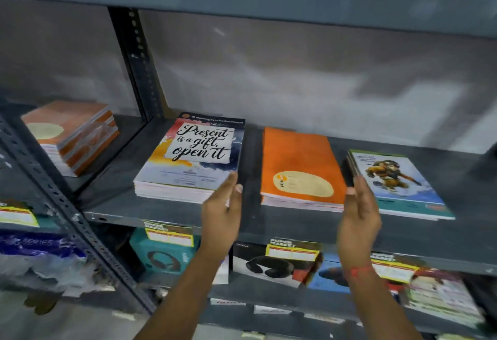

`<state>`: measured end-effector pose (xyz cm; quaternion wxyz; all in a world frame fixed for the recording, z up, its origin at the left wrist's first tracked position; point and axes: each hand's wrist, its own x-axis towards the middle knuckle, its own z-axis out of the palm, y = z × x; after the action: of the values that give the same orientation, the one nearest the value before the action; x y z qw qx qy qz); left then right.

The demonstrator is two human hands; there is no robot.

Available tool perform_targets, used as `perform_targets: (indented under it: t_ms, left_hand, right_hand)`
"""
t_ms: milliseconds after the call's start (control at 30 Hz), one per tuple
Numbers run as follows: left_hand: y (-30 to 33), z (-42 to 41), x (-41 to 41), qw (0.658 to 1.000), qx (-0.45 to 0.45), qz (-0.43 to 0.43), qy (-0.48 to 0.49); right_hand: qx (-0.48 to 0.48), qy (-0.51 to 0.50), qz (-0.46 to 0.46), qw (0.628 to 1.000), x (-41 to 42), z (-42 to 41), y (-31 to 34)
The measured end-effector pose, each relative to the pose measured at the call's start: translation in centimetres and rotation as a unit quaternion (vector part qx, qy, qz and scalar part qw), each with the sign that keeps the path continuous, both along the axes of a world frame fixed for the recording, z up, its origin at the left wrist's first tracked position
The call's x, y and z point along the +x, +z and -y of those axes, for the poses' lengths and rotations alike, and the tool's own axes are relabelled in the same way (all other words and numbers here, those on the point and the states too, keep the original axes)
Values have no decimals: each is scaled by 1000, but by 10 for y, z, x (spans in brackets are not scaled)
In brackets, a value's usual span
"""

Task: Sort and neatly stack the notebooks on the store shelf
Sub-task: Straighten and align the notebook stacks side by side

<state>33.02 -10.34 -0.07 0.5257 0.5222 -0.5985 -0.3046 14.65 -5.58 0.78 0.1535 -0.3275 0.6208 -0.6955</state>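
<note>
Three notebook stacks sit across the middle of the frame on the grey shelf (172,213). Left of centre is the quote stack (193,162), its top cover reading "Present is a gift, open it". At centre lies the orange stack (298,167), and right of it the cartoon stack (398,181), whose left edge overlaps or butts the orange one (which of the two I cannot tell). A fourth pile, orange-brown (70,135), lies in the next bay at the left of the frame.

Both hands are open, flat and held edge-on, pinching nothing. The left hand (223,213) has its fingertips against the lower right corner of the quote stack. The right hand (359,210) stands at the seam between the orange and cartoon stacks, fingers straight and together.

These look like thin softcover books: each one light and floppy, a whole stack fairly heavy and apt to shear sideways, since the covers look glossy. Lifting by one corner would probably fan the pile. A better hold would be flat palms on two opposite sides, squeezing the stack square, or fingers slid under the front edge with a thumb on top. The cartoon stack sits askew and seems to need that squaring most. The covers would likely crease if bent hard.
</note>
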Motion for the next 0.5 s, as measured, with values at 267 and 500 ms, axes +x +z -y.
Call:
perform_targets:
  t_ms: [267, 500]
  left_hand:
    - [-13, 14, -72, 982, 167, -86, -31]
    - [-14, 8, -81, 972, 175, -155, -35]
  right_hand:
    - [192, 181, 62, 963, -64, 18, -20]
    - [208, 311, 57, 926, -84, 16, -29]
